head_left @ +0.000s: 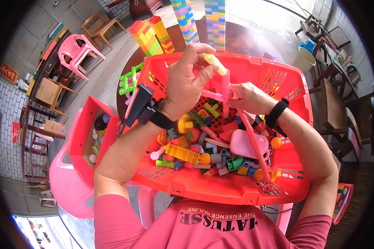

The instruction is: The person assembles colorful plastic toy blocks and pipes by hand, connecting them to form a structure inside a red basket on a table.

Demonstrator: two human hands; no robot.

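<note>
A dark round table stands beyond a red basket filled with mixed toy pieces. A pink tube frame is held above the basket. The left hand pinches a short yellow tube at the frame's top; whether joined, cannot tell. The right hand is closed around the frame's joint.

The basket is red, the held pipes pink, the tube yellow, the rightmost tower patchworked blue, yellow, perhaps lilac.
</note>
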